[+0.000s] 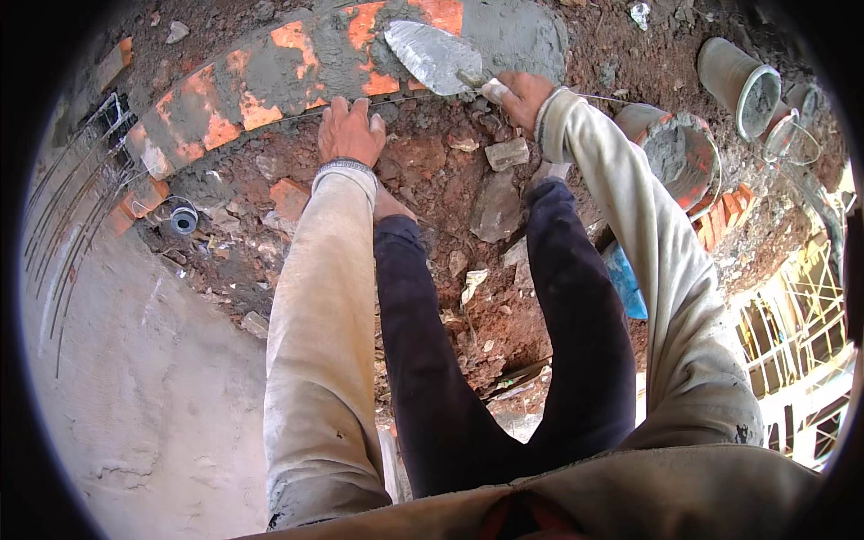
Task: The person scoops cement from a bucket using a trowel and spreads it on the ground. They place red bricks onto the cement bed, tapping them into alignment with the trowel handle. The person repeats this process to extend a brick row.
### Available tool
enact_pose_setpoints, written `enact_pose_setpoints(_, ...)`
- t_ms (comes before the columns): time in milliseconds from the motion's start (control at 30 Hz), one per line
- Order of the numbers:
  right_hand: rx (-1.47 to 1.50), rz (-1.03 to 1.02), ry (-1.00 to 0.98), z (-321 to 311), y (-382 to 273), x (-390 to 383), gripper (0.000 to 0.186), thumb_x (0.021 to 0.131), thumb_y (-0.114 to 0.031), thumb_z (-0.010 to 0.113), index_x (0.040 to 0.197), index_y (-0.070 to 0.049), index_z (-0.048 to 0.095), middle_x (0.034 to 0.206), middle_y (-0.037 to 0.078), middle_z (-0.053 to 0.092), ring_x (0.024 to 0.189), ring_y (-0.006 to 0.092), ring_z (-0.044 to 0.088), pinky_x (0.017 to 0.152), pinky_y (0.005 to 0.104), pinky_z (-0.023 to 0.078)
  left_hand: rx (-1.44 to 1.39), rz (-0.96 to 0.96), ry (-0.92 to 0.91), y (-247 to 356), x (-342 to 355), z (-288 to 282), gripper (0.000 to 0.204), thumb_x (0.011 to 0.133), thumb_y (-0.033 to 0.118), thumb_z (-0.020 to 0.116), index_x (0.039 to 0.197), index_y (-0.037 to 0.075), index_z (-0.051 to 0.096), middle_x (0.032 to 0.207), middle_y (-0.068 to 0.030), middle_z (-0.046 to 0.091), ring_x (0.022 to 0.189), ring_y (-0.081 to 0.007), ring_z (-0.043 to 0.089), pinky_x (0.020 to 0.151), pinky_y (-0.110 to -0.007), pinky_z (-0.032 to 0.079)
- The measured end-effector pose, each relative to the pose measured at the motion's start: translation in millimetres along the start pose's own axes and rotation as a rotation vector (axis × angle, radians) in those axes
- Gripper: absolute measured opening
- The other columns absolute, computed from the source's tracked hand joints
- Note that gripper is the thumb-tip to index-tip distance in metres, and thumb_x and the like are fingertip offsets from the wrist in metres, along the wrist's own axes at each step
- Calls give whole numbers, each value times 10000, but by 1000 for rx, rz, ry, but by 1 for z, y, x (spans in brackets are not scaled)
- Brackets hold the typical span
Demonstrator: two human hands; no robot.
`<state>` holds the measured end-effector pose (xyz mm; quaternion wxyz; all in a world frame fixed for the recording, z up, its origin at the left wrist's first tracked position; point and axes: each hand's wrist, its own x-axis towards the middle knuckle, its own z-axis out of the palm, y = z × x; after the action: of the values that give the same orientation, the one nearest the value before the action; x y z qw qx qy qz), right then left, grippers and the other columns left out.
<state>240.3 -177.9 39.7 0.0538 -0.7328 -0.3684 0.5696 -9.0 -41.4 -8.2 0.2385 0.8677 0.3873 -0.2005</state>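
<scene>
From where I'm standing, the person is bending over a low course of orange clay bricks (220, 129) smeared with wet grey mortar (522, 40), lying just beyond both hands. The right hand (520, 97) is closing firmly around the handle of a pointed steel trowel with a grey-crusted blade (432, 58), which is reaching out to the left of that hand, over the bricks; whether the blade is pressing on them I can't tell. The left hand (349, 133) is keeping its fingers loosely bent at the near edge of the bricks, beside a thin pale string (594, 96); its palm is facing away, so I can't tell whether it is holding anything. For spreading and trimming well, I'd be keeping the blade nearly flat, drawing it along the course in even strokes and pushing the mortar into the joints rather than over the edge. The string seems to be serving as the guide, so neither the left hand's fingertips nor the trowel should be bowing it out. An orange-rimmed bucket of mortar (641, 117) is standing to the right of the right hand, handy for topping up thin patches.
</scene>
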Motion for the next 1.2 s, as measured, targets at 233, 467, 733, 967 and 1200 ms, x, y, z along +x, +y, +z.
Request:
enact_pose_setpoints(233, -526, -204, -174, -17, 31, 2, 441, 957, -422, 418, 1014, -3, 544, 765, 252, 614, 772, 436, 614, 713, 485, 481, -1813, -905, -387, 18, 19, 40, 625, 961, 399, 386, 1409, -22, 270, 1137, -274, 586, 1110, -393, 557, 956, -522, 427)
enact_pose_setpoints(467, -547, -292, -132, -45, -7, 42, 450, 962, -429, 419, 937, -8, 577, 732, 229, 619, 730, 407, 631, 705, 475, 500, -2449, -910, -130, 52, 29, 41, 784, 978, 552, 226, 1469, -19, 10, 1508, -249, 126, 1386, -436, 190, 1136, -562, 185)
enact_pose_setpoints(733, -948, -270, -209, -78, 10, 33, 352, 951, -339, 439, 1115, -36, 509, 778, 215, 647, 762, 393, 647, 732, 479, 525, -2673, -781, -101, 46, 24, 71, 843, 956, 584, 269, 1467, -27, -7, 1531, -233, 96, 1412, -391, 158, 1155, -520, 129)
enact_pose_setpoints(967, -898, 43, -183, -72, 56, -14, 411, 924, -366, 483, 1190, -53, 487, 887, 228, 657, 834, 394, 657, 734, 468, 538, -2628, -1117, 71, 67, 39, 33, 925, 910, 626, 321, 1482, 25, -89, 1566, -181, -2, 1447, -340, 27, 1163, -456, 30)
enact_pose_setpoints(1200, -473, -6, 302, 7, 61, -39, 437, 933, -389, 497, 1142, -6, 482, 973, 231, 611, 838, 395, 639, 748, 457, 532, -2499, -1347, 111, 63, 45, 17, 844, 933, 589, 266, 1488, 3, 18, 1566, -162, 53, 1443, -327, 84, 1162, -462, 41)
